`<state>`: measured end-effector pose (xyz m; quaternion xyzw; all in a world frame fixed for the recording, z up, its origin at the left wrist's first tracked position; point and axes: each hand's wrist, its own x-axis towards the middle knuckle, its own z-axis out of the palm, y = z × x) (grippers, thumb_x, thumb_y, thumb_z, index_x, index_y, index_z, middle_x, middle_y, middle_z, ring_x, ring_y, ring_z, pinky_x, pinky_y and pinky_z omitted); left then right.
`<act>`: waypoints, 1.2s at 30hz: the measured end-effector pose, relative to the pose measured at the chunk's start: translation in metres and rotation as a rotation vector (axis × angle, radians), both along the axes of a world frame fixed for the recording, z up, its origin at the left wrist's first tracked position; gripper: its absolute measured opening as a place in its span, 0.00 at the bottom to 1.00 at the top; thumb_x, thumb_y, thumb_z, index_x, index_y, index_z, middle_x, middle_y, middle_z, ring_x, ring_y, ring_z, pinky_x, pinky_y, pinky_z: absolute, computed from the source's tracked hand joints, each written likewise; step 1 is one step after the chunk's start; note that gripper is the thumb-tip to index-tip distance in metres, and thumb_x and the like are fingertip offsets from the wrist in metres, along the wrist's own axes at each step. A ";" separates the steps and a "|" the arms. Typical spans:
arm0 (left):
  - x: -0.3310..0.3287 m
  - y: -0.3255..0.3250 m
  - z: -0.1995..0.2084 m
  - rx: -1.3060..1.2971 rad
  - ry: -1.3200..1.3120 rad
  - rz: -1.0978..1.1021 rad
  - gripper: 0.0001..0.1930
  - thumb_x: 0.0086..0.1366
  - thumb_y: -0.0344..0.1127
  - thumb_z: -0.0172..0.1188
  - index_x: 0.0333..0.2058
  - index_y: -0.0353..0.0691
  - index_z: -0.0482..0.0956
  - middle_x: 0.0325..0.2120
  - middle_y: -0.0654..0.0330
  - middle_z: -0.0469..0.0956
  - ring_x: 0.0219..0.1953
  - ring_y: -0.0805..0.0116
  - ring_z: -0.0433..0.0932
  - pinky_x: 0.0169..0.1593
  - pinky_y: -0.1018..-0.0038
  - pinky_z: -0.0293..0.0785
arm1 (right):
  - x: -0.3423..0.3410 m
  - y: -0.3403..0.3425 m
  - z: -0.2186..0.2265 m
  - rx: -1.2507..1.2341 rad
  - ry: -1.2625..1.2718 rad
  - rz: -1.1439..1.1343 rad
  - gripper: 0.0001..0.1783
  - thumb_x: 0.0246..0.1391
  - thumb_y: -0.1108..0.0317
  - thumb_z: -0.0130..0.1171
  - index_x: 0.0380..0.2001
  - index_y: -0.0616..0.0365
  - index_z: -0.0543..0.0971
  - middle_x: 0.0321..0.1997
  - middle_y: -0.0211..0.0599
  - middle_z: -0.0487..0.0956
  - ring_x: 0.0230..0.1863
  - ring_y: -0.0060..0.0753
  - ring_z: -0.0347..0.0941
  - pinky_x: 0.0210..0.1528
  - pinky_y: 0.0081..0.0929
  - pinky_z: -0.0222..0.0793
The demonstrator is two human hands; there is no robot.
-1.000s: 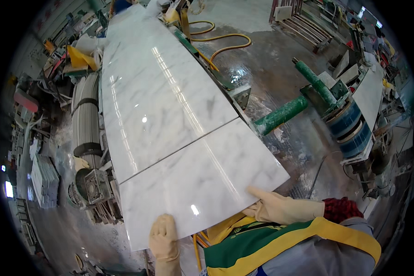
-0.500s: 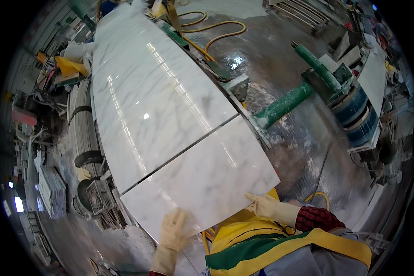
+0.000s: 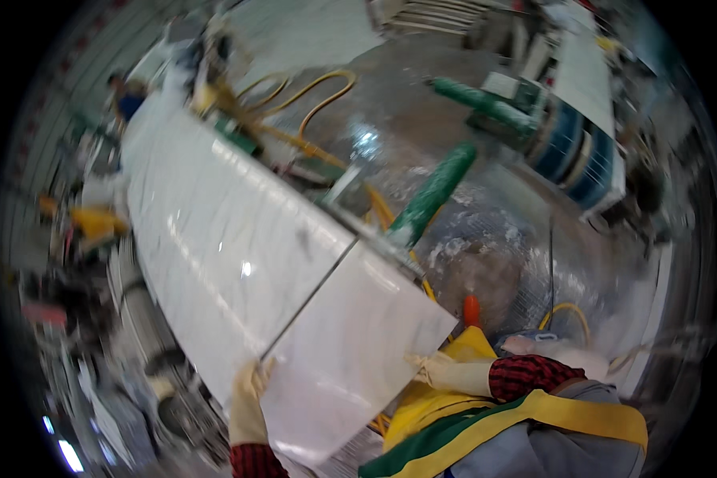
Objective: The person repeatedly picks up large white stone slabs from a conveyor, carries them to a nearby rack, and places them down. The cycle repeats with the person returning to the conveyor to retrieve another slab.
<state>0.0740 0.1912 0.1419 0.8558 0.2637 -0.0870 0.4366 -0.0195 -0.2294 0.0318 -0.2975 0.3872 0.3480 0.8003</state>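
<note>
A small white marble slab with faint grey veins lies nearest me, its far edge along a dark seam with a long marble slab. My left hand, in a cream glove, grips the small slab's left edge close to the seam, its fingertips over the top face. At the near edge, by the right corner, my gloved right hand holds the same slab, fingers on top and thumb hidden. Motion blurs both hands somewhat. A yellow and green apron covers my front below the slab.
Green rollers stick out to the right of the slabs. Yellow hoses curl across the wet floor. Grey ribbed bundled rods and machinery lie along the left side. An orange boot tip shows beside the apron.
My left hand has moved from the slab's near part up to its left edge by the seam. The small slab has turned relative to the long one, and my view has swung right.
</note>
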 end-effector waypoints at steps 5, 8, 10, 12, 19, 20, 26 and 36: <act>-0.044 0.062 -0.030 0.327 -0.066 -0.322 0.22 0.72 0.49 0.61 0.38 0.30 0.77 0.29 0.61 0.75 0.33 0.73 0.71 0.42 0.76 0.70 | -0.004 -0.007 0.013 0.011 -0.051 0.152 0.30 0.67 0.60 0.61 0.67 0.59 0.68 0.68 0.42 0.73 0.67 0.37 0.70 0.72 0.37 0.64; -0.014 -0.016 0.027 0.352 -0.105 -0.216 0.23 0.72 0.51 0.61 0.37 0.30 0.77 0.29 0.61 0.75 0.33 0.73 0.71 0.41 0.76 0.70 | -0.004 -0.043 0.022 0.081 -0.162 0.214 0.29 0.68 0.58 0.59 0.67 0.57 0.67 0.68 0.40 0.72 0.68 0.35 0.69 0.73 0.37 0.64; -0.002 -0.060 0.073 0.361 -0.152 -0.174 0.23 0.71 0.51 0.61 0.37 0.30 0.77 0.29 0.60 0.75 0.32 0.73 0.70 0.41 0.76 0.70 | 0.000 -0.064 0.033 0.116 -0.290 0.231 0.29 0.69 0.57 0.57 0.68 0.56 0.67 0.68 0.39 0.72 0.68 0.34 0.68 0.73 0.37 0.63; 0.004 -0.100 0.114 0.353 -0.206 -0.129 0.24 0.71 0.52 0.61 0.37 0.30 0.78 0.29 0.60 0.75 0.32 0.73 0.70 0.40 0.76 0.70 | 0.013 -0.082 0.043 0.135 -0.417 0.235 0.29 0.70 0.55 0.56 0.68 0.55 0.67 0.68 0.38 0.72 0.68 0.33 0.68 0.73 0.36 0.63; 0.036 -0.241 0.193 0.271 -0.331 -0.073 0.26 0.69 0.55 0.62 0.36 0.30 0.78 0.29 0.59 0.76 0.31 0.72 0.70 0.39 0.76 0.69 | 0.102 -0.168 0.136 -0.135 -0.443 -0.111 0.25 0.60 0.62 0.68 0.58 0.57 0.76 0.55 0.35 0.82 0.60 0.32 0.76 0.63 0.37 0.71; 0.047 -0.268 0.198 0.255 -0.345 -0.096 0.26 0.69 0.56 0.62 0.36 0.30 0.78 0.29 0.59 0.76 0.31 0.72 0.70 0.38 0.76 0.69 | 0.120 -0.188 0.131 -0.183 -0.451 -0.168 0.26 0.58 0.62 0.70 0.57 0.57 0.76 0.56 0.36 0.82 0.61 0.34 0.75 0.63 0.39 0.71; 0.157 -0.400 0.178 0.294 -0.230 -0.262 0.30 0.66 0.61 0.62 0.34 0.31 0.79 0.29 0.56 0.77 0.28 0.71 0.69 0.36 0.74 0.69 | 0.218 -0.359 0.174 -0.496 -0.518 -0.328 0.41 0.52 0.63 0.74 0.66 0.55 0.65 0.62 0.46 0.77 0.67 0.46 0.69 0.66 0.47 0.69; 0.250 -0.691 0.094 0.305 -0.029 -0.557 0.44 0.67 0.75 0.43 0.52 0.34 0.81 0.52 0.43 0.79 0.54 0.49 0.79 0.58 0.59 0.71 | 0.263 -0.644 0.210 -0.730 -0.392 -0.643 0.27 0.53 0.71 0.71 0.56 0.61 0.76 0.50 0.49 0.82 0.49 0.48 0.82 0.49 0.51 0.81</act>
